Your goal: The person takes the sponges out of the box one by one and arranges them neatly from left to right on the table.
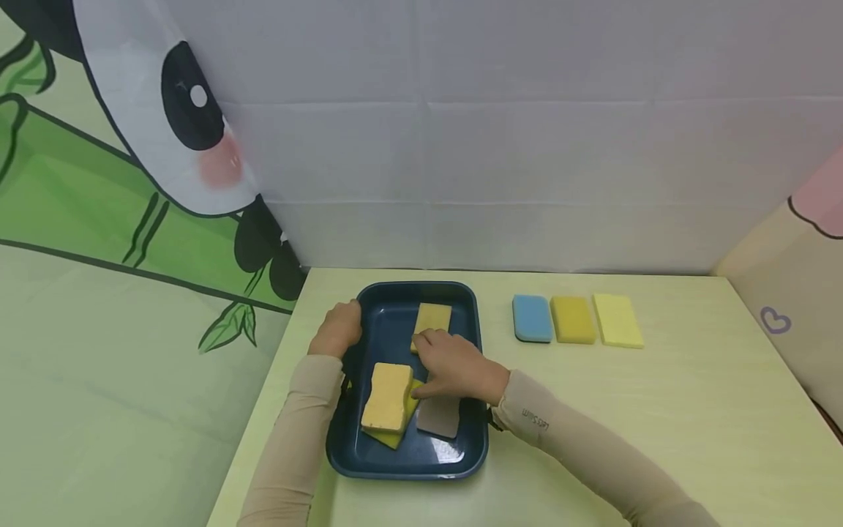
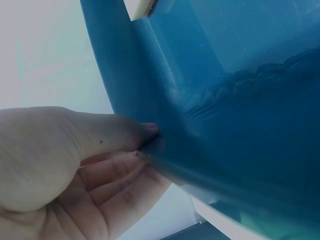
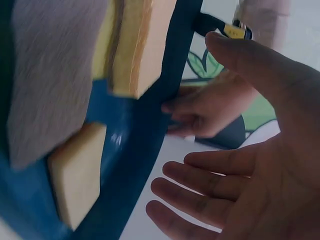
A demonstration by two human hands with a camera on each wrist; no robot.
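right sleeve (image 1: 586, 445): lettering (image 1: 535, 419) "Lets Slim", upside down | left wristband (image 3: 207, 23): yellow label (image 3: 234, 32), marks unreadable

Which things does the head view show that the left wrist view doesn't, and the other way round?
Only the head view: the right hand over a dark blue, glossy rectangular tray, and, to the tray's right, a row of three rectangular sponges: a blue sponge, a dark yellow sponge and a pale yellow sponge.

Only the left wrist view: how the left hand grips the rim, thumb on the inner side, fingers on the outer.

Both: the tray, and the left hand at its edge.
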